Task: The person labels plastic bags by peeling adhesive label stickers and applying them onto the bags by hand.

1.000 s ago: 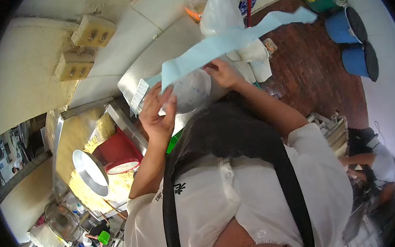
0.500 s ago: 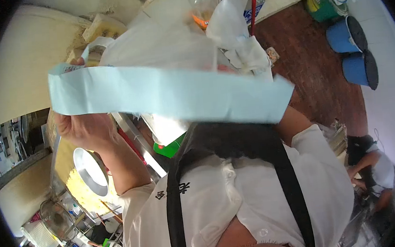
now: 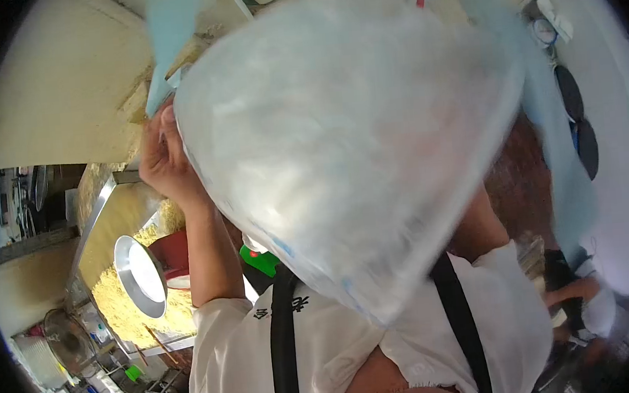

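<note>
A large translucent plastic bag (image 3: 325, 144) spreads in front of my chest, blurred by motion and covering the middle of the view. My left hand (image 3: 167, 153) is closed at the bag's left edge, fingers pinched together. Just above those fingers a light blue strip (image 3: 172, 34) stands up. On the far right another light blue length (image 3: 562, 155) hangs, smeared by motion; whether it joins the first is hidden. My right hand is behind the bag, only its forearm (image 3: 482, 220) showing, so its fingers cannot be made out.
Lower left, a metal bowl (image 3: 140, 277) and a red container (image 3: 171, 252) rest on yellow crumbly material (image 3: 112, 301) in a metal-edged tray. A fan (image 3: 68, 338) stands beyond. Dark-topped bins (image 3: 569, 95) line the right wall. Another person's arm (image 3: 573, 291) shows lower right.
The light blue strip, stretched across in front of me before, has parted to the left and right sides. The plastic bag has risen and spread toward the camera. My left hand moved slightly right.
</note>
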`<control>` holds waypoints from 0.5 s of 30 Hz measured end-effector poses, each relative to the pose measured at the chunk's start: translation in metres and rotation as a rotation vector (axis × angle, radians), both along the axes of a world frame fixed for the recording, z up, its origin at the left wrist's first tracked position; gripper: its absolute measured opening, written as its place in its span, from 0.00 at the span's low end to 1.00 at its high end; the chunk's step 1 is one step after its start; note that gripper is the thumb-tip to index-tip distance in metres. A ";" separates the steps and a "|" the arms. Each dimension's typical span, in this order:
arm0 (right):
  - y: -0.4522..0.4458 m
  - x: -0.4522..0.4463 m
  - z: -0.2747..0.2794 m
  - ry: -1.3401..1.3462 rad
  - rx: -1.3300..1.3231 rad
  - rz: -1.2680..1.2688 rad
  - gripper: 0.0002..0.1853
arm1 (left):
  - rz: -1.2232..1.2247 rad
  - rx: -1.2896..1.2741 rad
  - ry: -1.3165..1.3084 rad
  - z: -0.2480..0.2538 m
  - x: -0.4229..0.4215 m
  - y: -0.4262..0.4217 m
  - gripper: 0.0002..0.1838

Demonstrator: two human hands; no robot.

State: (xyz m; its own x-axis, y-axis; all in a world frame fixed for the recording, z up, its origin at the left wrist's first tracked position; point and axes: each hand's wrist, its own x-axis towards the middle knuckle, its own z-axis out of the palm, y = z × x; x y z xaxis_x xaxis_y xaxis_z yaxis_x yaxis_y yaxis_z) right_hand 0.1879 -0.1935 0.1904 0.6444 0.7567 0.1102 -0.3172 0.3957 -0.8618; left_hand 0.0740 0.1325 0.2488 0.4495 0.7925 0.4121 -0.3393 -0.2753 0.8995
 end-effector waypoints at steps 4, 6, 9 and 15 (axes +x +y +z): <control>0.018 -0.034 0.039 -0.404 0.057 -0.165 0.51 | 0.053 0.105 -0.013 -0.025 0.021 0.012 0.08; 0.034 -0.034 0.038 -0.825 0.086 -0.451 0.52 | 0.093 0.221 0.068 -0.030 0.026 0.012 0.09; 0.041 -0.023 0.056 -1.335 0.067 -0.792 0.50 | 0.102 0.272 0.248 -0.034 0.032 0.018 0.09; 0.084 -0.045 0.091 -1.637 -0.485 -0.572 0.34 | 0.065 0.178 0.178 -0.043 0.041 0.008 0.09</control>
